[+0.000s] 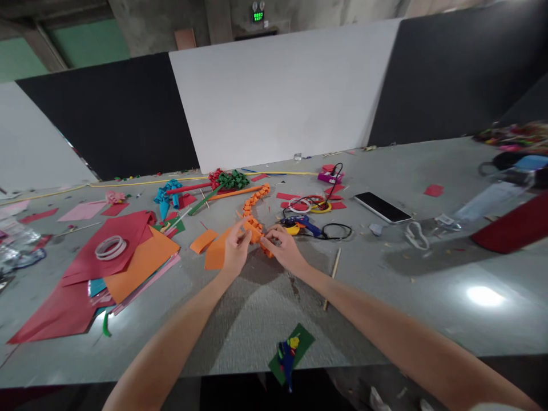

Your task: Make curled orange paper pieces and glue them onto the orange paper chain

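Note:
A curled chain of folded orange paper (pixel 256 200) stretches away from my fingers across the grey table. My left hand (pixel 237 248) pinches the chain's near part, where a small orange flap stands up between thumb and forefinger. Close beside it, my right hand (pixel 283 246) grips the near end of the same chain, with the fingertips partly hiding it. Under and left of my left hand lies a flat orange paper sheet (pixel 214 254) with a smaller orange piece (pixel 203 241). Just beyond my right hand rests a blue and yellow glue gun (pixel 305 225) with a black cord.
Stacked red paper (pixel 124 222) holds white tape rings (pixel 111 248) on the left. Blue (pixel 166 194) and green (pixel 233 180) paper curls lie farther back. A phone (pixel 382 206) and a wooden stick (pixel 333 277) lie right. A green card (pixel 305 341) sits at the front edge.

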Demonstrator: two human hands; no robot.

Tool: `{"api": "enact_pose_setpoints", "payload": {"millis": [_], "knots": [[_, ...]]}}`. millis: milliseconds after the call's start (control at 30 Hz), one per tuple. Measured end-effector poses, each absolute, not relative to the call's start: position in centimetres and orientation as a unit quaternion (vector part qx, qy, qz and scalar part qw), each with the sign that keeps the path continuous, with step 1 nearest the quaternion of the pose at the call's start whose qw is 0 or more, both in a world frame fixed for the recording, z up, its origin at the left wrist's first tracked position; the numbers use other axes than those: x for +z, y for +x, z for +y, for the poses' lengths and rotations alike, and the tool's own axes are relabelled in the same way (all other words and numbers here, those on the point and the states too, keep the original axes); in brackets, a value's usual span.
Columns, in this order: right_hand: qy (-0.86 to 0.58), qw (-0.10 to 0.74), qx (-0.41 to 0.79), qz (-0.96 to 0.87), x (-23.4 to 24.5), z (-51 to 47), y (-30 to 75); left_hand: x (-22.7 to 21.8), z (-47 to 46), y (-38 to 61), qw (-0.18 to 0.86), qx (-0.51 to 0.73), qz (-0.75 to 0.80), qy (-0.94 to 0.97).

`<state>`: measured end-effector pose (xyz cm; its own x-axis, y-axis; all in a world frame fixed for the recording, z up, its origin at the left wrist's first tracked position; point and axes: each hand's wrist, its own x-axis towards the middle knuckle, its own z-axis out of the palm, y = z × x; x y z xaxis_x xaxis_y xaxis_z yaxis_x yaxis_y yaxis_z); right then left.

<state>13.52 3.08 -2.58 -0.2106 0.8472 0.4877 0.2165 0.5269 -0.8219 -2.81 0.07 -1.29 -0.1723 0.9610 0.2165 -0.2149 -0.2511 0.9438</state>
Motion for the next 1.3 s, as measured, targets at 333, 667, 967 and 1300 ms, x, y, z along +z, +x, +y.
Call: {"api": "enact_pose_setpoints", "payload": {"millis": [333,667,967,1300], "knots": [[-0.357,0.526,0.303,-0.710,-2.6,3.1,13.8,-1.5,0.2,-2.8,0.359,0.617,0.455,0.532],[-0.356,0.516,0.331,-0.705,-2.7,3.3,13.9,-2.5,1.0,-2.8,0.387,0.598,0.416,0.565],[-0.369,0.526,0.368,-0.672,-3.0,3.5,13.9,-2.8,1.2,-2.5,0.392,0.611,0.392,0.565],[-0.376,0.532,0.352,-0.672,-2.9,3.6,14.2,-2.7,0.8,-1.7,0.399,0.633,0.421,0.513]]}}
